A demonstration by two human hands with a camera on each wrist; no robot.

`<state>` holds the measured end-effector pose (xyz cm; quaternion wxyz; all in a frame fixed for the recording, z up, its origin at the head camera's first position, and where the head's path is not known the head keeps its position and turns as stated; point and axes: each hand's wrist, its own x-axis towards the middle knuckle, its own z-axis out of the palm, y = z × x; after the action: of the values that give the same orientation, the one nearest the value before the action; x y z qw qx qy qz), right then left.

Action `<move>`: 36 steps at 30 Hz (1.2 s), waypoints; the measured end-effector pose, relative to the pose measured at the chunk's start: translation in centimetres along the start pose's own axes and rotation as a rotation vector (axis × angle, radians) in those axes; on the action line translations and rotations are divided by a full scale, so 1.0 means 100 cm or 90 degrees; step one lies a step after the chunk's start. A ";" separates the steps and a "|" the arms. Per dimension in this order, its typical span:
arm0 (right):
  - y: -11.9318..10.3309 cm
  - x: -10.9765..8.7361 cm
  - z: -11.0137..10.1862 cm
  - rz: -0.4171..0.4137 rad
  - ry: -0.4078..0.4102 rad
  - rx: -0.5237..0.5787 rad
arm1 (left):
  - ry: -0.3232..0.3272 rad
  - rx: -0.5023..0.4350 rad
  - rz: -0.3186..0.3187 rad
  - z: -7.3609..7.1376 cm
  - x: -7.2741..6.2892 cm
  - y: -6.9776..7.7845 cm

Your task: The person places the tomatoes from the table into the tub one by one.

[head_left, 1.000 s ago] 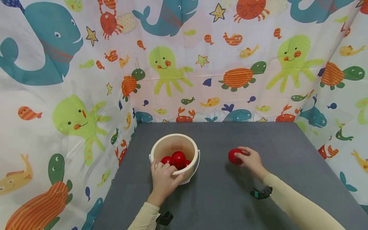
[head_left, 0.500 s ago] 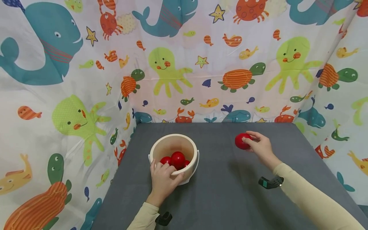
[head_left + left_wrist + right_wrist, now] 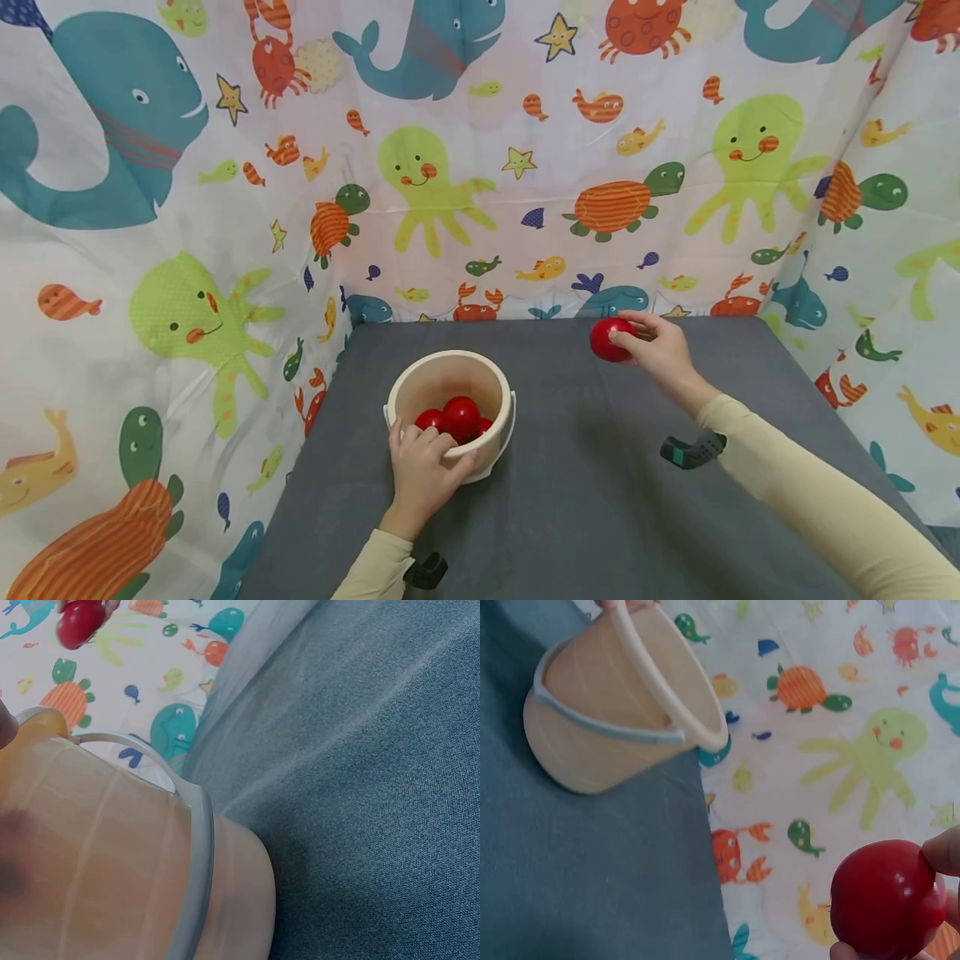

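A cream bucket (image 3: 457, 375) with a pale handle stands on the dark grey cloth, left of the middle in the head view. Several shiny red apples (image 3: 461, 417) lie inside it, partly hidden by the near rim. My left hand (image 3: 420, 479) grips that near rim, fingers over the edge and thumb on the outside. To the right of the bucket, my right hand (image 3: 663, 354) holds another red apple (image 3: 609, 340) above the cloth between thumb and fingers. The right wrist view shows this apple (image 3: 889, 900) close up, its skin smooth and glossy.
The grey cloth surface (image 3: 555, 500) extends around the bucket. A white curtain (image 3: 480, 108) printed with sea animals hangs behind and on both sides. The bucket's handle (image 3: 199, 862) hangs down against its outer wall in the left wrist view.
My right hand has lifted the apple higher and farther back, first shifting right, then back left. My left hand keeps its grip on the bucket. The head view has shifted slightly.
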<state>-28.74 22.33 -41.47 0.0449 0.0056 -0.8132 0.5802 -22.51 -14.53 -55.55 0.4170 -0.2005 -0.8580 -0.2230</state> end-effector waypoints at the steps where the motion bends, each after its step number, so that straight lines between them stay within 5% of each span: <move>1: -0.003 0.000 0.003 -0.003 -0.005 -0.004 | -0.001 0.000 0.000 0.000 0.000 0.000; 36: -0.057 -0.008 0.143 -0.087 -0.105 0.067 | -0.003 -0.002 -0.003 -0.001 -0.001 -0.001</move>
<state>-28.58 6.91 -40.82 0.0167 0.1111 -0.7801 0.6154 -22.46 -14.63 -55.61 0.4141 -0.1998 -0.8592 -0.2245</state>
